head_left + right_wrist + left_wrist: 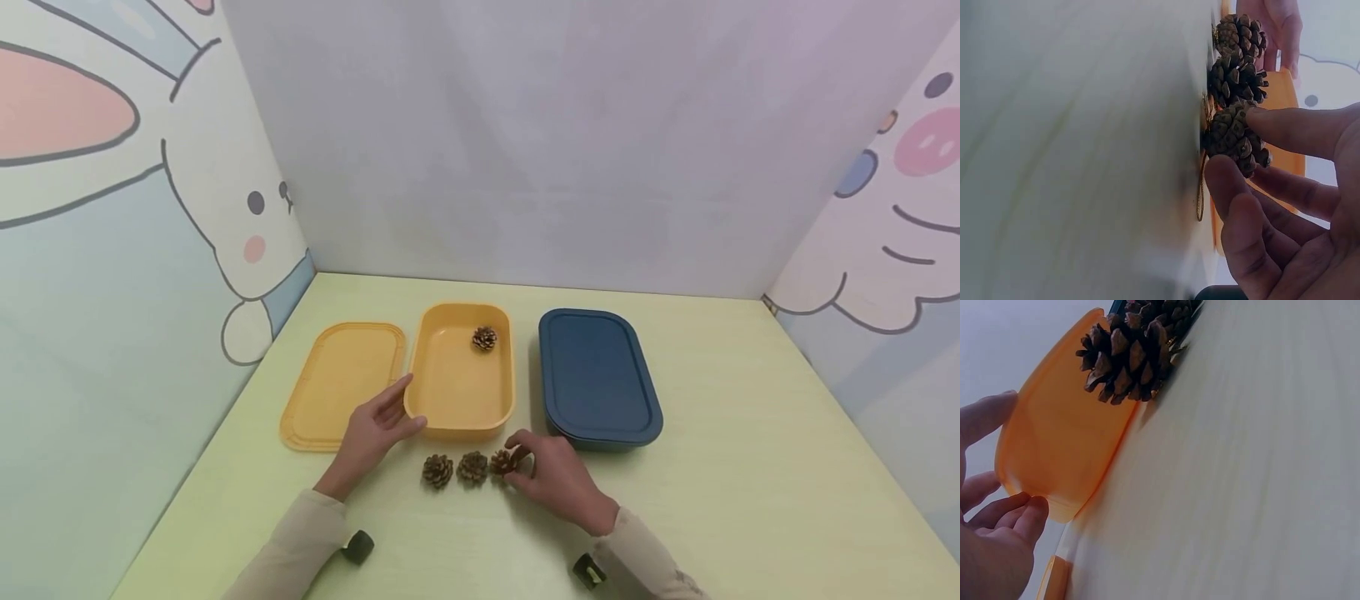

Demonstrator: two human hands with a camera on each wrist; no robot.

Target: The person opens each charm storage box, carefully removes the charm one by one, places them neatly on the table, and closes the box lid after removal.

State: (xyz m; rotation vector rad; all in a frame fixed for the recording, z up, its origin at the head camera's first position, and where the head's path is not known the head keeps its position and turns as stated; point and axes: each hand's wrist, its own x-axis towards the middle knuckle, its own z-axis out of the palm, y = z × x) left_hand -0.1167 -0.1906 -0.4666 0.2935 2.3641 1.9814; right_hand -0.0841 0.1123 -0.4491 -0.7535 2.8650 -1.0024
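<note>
My left hand (378, 421) grips the near left corner of a yellow-orange plastic box (459, 432), its thumb at the front rim and its fingers against the left side. Inside the box, toward the far right, lies one pine cone (484, 338). In front of the box three more pine cones stand in a row on the table. My right hand (558, 477) pinches the rightmost pine cone (1235, 137) between thumb and fingers, low at the tabletop. A thin gold cord loop (1200, 194) hangs by that cone. The middle cone (472, 468) and left cone (437, 471) sit beside it.
Left of the box a matching yellow-orange lid (345, 383) lies flat. To its right stands a dark blue box with its lid (598, 375) on. The pale yellow table (750, 433) meets a grey back wall and cartoon-printed side panels.
</note>
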